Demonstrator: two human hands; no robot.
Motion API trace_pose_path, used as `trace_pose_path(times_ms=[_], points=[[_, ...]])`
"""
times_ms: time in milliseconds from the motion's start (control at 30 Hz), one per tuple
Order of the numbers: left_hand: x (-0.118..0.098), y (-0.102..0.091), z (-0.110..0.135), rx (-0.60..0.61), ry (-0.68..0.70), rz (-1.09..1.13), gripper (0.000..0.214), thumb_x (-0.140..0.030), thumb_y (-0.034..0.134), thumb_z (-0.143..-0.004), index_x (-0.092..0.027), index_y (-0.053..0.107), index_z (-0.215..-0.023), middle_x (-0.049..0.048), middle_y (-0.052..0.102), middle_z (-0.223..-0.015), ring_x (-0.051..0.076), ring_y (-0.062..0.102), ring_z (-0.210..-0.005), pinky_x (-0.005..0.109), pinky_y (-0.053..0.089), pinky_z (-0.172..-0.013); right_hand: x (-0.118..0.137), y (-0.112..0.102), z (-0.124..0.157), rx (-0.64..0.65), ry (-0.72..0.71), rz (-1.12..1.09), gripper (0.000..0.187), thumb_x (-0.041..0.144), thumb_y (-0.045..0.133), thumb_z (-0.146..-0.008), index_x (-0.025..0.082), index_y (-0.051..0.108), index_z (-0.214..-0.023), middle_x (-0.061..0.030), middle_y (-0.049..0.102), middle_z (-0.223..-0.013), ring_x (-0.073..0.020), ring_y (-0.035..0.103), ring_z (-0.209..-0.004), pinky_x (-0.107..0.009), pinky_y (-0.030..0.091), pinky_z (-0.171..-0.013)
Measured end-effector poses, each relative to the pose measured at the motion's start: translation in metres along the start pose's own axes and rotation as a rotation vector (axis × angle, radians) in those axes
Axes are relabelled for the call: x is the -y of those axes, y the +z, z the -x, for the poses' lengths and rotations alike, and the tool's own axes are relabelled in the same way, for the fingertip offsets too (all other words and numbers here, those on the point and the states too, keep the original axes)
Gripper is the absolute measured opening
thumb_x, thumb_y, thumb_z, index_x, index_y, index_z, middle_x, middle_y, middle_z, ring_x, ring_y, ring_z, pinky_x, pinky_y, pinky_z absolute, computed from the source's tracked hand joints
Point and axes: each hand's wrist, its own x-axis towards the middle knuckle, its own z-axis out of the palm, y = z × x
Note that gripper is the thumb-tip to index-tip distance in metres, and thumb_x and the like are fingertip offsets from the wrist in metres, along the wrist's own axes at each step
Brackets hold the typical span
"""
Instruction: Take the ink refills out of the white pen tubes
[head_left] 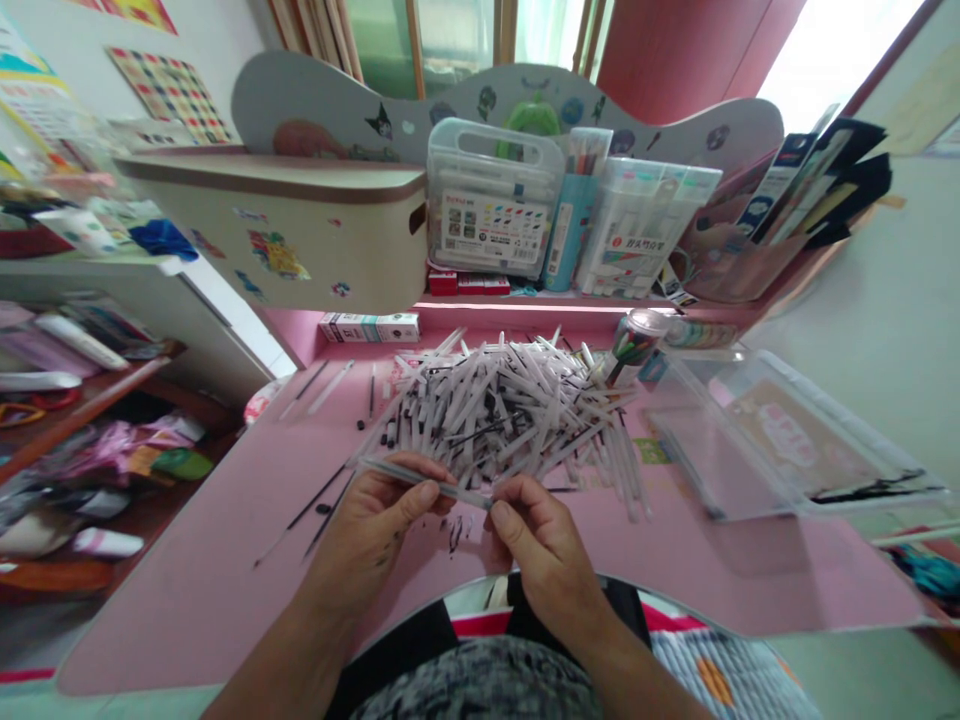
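Note:
My left hand (394,505) is closed around a slim translucent pen barrel (427,478), thumb along its side. At the barrel's right end, my right hand (529,525) pinches the tip between thumb and fingers; what exactly sits under those fingertips is hidden. Just beyond both hands lies a big heap of pale pen barrels (495,400) with black parts mixed in. Small dark scraps (456,533) lie on the pink desk (247,610) between my hands. Left of my left hand are thin black pen refills (319,497) and a small black cap (322,509).
A clear plastic box (720,450) stands on the right. Behind the heap are a small carton (371,327) and a round jar (637,340) of colored pens. A raised shelf holds a cream bin (300,230), marker cases (491,205) and a pen holder (720,260).

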Motion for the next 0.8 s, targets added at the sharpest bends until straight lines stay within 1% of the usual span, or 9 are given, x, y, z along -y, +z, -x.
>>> trace_pose_path(times_ms=[100, 167, 233, 333, 400, 467, 567, 667, 800], points=[[0.001, -0.001, 0.001, 0.009, -0.013, 0.005, 0.021, -0.027, 0.086, -0.067, -0.016, 0.074, -0.080, 0.0041, 0.071, -0.077, 0.015, 0.066, -0.068, 0.022, 0.054, -0.067, 0.002, -0.003, 0.001, 0.024, 0.001, 0.003, 0.031, 0.048, 0.057, -0.091, 0.018, 0.055, -0.086, 0.0043, 0.051, -0.062, -0.0084, 0.047, -0.053, -0.019, 0.039, -0.051], [0.000, -0.001, 0.001, -0.028, -0.020, 0.042, 0.022, -0.028, 0.086, -0.067, -0.016, 0.074, -0.080, 0.0034, 0.072, -0.075, 0.014, 0.065, -0.066, 0.021, 0.054, -0.065, 0.005, -0.014, 0.000, 0.003, -0.031, 0.062, 0.026, 0.044, 0.056, -0.091, 0.018, 0.057, -0.089, 0.0029, 0.054, -0.066, -0.0097, 0.051, -0.056, -0.021, 0.042, -0.053], [-0.002, 0.000, 0.000, -0.095, -0.020, 0.120, 0.022, -0.029, 0.086, -0.068, -0.016, 0.073, -0.080, 0.0023, 0.071, -0.074, 0.012, 0.064, -0.063, 0.020, 0.054, -0.062, 0.010, -0.035, -0.002, -0.125, -0.118, 0.185, 0.021, 0.040, 0.057, -0.091, 0.019, 0.059, -0.093, 0.0010, 0.057, -0.072, -0.0119, 0.056, -0.062, -0.022, 0.045, -0.056], [-0.004, 0.001, -0.004, -0.210, -0.023, 0.317, 0.022, -0.028, 0.085, -0.068, -0.014, 0.072, -0.079, 0.0012, 0.070, -0.073, 0.010, 0.061, -0.059, 0.018, 0.053, -0.056, 0.017, -0.077, -0.007, -0.458, -0.316, 0.491, 0.015, 0.032, 0.057, -0.091, 0.020, 0.062, -0.096, -0.0023, 0.062, -0.082, -0.0157, 0.059, -0.072, -0.027, 0.047, -0.066], [-0.005, 0.000, -0.008, -0.248, -0.065, 0.437, 0.019, -0.025, 0.083, -0.068, -0.013, 0.071, -0.077, 0.0007, 0.068, -0.071, 0.009, 0.059, -0.056, 0.017, 0.052, -0.053, 0.021, -0.103, -0.010, -0.535, -0.398, 0.757, 0.012, 0.025, 0.055, -0.090, 0.020, 0.065, -0.094, -0.0050, 0.065, -0.089, -0.0190, 0.060, -0.082, -0.032, 0.047, -0.076], [-0.005, -0.001, -0.010, -0.247, -0.132, 0.506, 0.017, -0.023, 0.082, -0.069, -0.013, 0.071, -0.077, 0.0004, 0.067, -0.069, 0.008, 0.057, -0.054, 0.018, 0.052, -0.050, 0.023, -0.120, -0.013, -0.480, -0.397, 1.015, 0.015, 0.018, 0.054, -0.088, 0.019, 0.069, -0.090, -0.0070, 0.065, -0.090, -0.0216, 0.060, -0.086, -0.035, 0.045, -0.080], [-0.005, -0.003, -0.012, -0.237, -0.176, 0.529, 0.017, -0.021, 0.083, -0.068, -0.013, 0.070, -0.077, 0.0013, 0.067, -0.069, 0.008, 0.057, -0.053, 0.017, 0.052, -0.050, 0.023, -0.128, -0.017, -0.356, -0.334, 1.308, 0.021, 0.013, 0.054, -0.087, 0.019, 0.073, -0.090, -0.0089, 0.062, -0.088, -0.0238, 0.058, -0.088, -0.035, 0.044, -0.079], [-0.005, -0.003, -0.012, -0.232, -0.169, 0.513, 0.022, -0.021, 0.086, -0.064, -0.011, 0.071, -0.076, 0.0018, 0.066, -0.067, 0.008, 0.057, -0.052, 0.017, 0.053, -0.050, 0.019, -0.126, -0.023, -0.253, -0.329, 1.470, 0.022, 0.014, 0.055, -0.089, 0.021, 0.075, -0.097, -0.0095, 0.061, -0.091, -0.0242, 0.056, -0.088, -0.035, 0.043, -0.080], [-0.005, -0.001, -0.009, -0.236, -0.159, 0.460, 0.025, -0.019, 0.089, -0.059, -0.011, 0.072, -0.076, 0.0019, 0.068, -0.068, 0.008, 0.058, -0.052, 0.016, 0.053, -0.050, 0.013, -0.120, -0.030, -0.158, -0.322, 1.583, 0.023, 0.013, 0.055, -0.090, 0.022, 0.074, -0.101, -0.0103, 0.062, -0.094, -0.0248, 0.055, -0.090, -0.036, 0.042, -0.081]])
